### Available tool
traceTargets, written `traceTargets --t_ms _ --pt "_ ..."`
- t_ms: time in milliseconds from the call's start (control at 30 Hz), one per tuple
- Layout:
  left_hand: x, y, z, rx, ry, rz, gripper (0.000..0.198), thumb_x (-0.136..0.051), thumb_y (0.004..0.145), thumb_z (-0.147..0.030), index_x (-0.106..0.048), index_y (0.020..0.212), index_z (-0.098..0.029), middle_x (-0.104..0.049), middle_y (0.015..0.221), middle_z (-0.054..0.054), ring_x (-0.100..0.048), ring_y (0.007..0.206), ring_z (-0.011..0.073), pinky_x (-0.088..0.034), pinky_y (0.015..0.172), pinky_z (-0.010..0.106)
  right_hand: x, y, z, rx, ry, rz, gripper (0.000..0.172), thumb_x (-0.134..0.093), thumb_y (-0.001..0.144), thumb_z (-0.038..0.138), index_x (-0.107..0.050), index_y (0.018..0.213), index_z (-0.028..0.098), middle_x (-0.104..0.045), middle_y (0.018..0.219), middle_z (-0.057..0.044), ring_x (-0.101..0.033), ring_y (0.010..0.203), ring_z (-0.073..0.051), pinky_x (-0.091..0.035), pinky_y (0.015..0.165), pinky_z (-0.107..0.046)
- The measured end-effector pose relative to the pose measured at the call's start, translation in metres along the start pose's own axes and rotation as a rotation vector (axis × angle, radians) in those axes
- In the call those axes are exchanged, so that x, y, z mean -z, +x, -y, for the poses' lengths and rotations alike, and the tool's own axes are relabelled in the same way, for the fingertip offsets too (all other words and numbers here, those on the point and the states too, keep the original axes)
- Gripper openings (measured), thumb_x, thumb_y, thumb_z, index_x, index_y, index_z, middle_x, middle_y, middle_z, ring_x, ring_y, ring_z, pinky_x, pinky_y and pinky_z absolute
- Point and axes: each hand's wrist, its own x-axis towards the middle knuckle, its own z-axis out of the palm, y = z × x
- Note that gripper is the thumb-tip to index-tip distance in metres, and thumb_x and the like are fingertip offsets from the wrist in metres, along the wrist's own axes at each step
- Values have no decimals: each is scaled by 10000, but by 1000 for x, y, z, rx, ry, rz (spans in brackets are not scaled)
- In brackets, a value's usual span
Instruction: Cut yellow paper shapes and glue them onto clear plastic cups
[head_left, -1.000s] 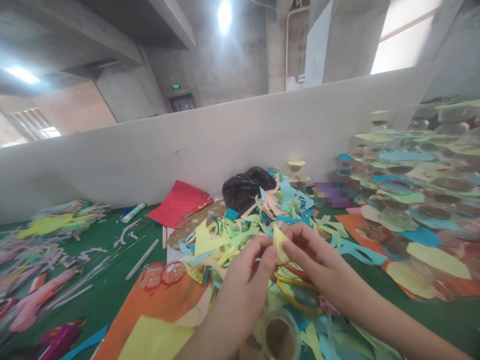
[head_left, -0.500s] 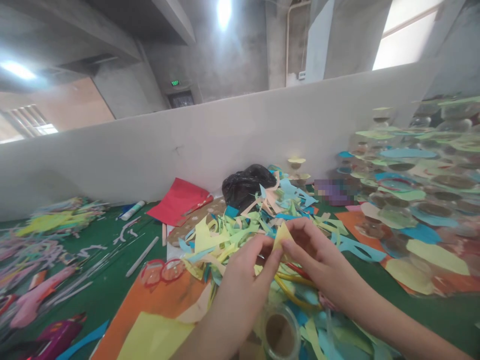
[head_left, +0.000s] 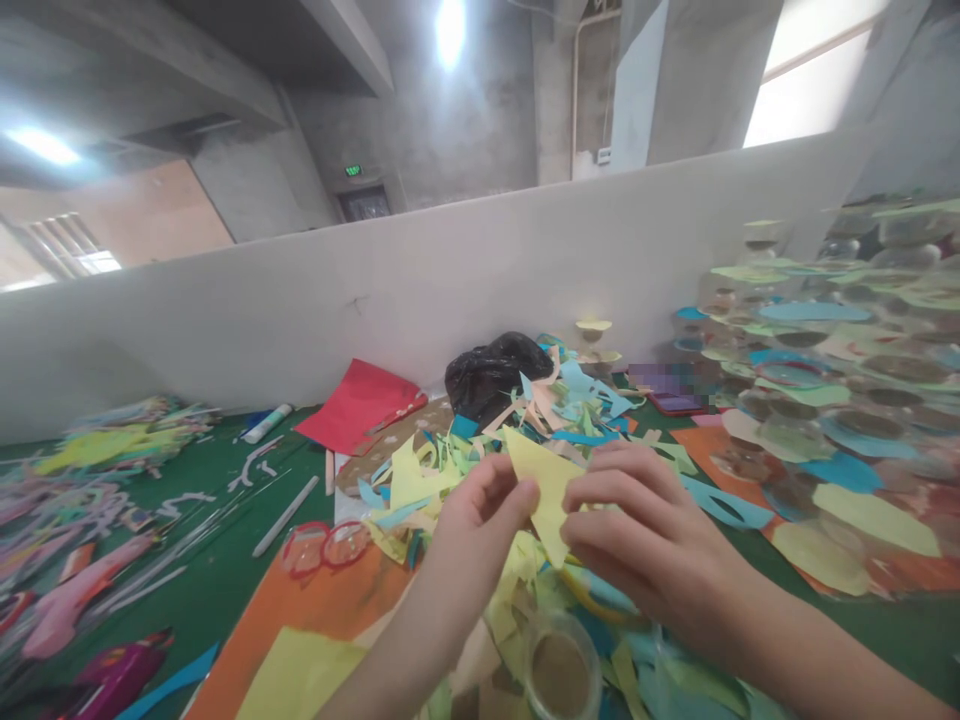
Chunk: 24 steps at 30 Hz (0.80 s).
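Observation:
Between my hands is a piece of yellow paper (head_left: 549,490), upright and opened out, with a pointed upper corner. My left hand (head_left: 477,522) pinches its left edge between thumb and fingers. On the other side, my right hand (head_left: 651,512) has its curled fingers at the right edge; its thumb is hidden. Below the hands stands a clear plastic cup (head_left: 561,664) with a brown bottom. A heap of paper scraps (head_left: 431,470) in yellow, green, blue and peach spreads behind and beneath them.
Left are red glasses (head_left: 326,546) on orange paper (head_left: 300,590), a magenta glue gun (head_left: 112,675), a pink tool and pipe cleaners (head_left: 67,500). Behind lie red paper (head_left: 360,405) and a black plastic bag (head_left: 491,372). Stacked cups with paper discs (head_left: 817,390) stand right, before a white partition (head_left: 360,300).
The yellow paper, folded small between my fingertips before, is now unfolded wider. My hands have moved slightly apart, and the right hand has turned so its back faces me more.

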Motion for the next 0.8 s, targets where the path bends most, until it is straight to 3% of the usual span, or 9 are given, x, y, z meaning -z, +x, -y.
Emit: traceTargets --t_ms 100,200,300,500,633,800 --pt "2 2 3 -29 42 -72 160 -649 834 -341 -581 830 -196 -540 739 -29 -525 749 131 -420 702 232 0 2 5 6 -138 19 178 -561 903 17 -602 939 187 -659 946 -41 -492 979 -221 -346 1022 -412" --pt "2 1 7 -63 54 -59 166 -652 835 -342 -609 930 -213 -592 792 -21 -555 774 139 -440 723 242 -2 3 5 -74 -82 -17 108 -553 947 110 -608 937 203 -663 895 -29 -503 917 -209 -414 906 -359" --pt "-1 -2 6 -92 126 1 172 -598 882 -371 -651 962 -228 -632 838 -14 -563 736 130 -459 715 244 -5 3 3 -270 89 -9 123 -511 982 181 -580 891 227 -622 865 -16 -514 859 -182 -457 781 -310" --pt "-4 -8 1 -75 216 30 210 -539 918 -367 -689 1005 -248 -668 846 -12 -572 720 128 -469 713 240 -12 2 4 -719 387 39 185 -470 983 344 -526 837 245 -554 1094 -48 -553 1037 -194 -512 762 -296" --pt "-5 -8 3 -77 263 8 251 -492 942 -401 -673 997 -236 -635 802 -4 -570 741 141 -466 717 251 -14 3 7 -831 511 50 197 -445 985 378 -483 846 243 -590 975 -36 -582 895 -180 -503 750 -310" --pt "-6 -11 10 -55 159 -29 308 -569 895 -466 -535 1115 -253 -628 906 7 -605 781 154 -483 761 293 -13 3 9 -866 603 22 235 -427 987 436 -472 860 243 -509 830 6 -488 657 -130 -408 538 -253"
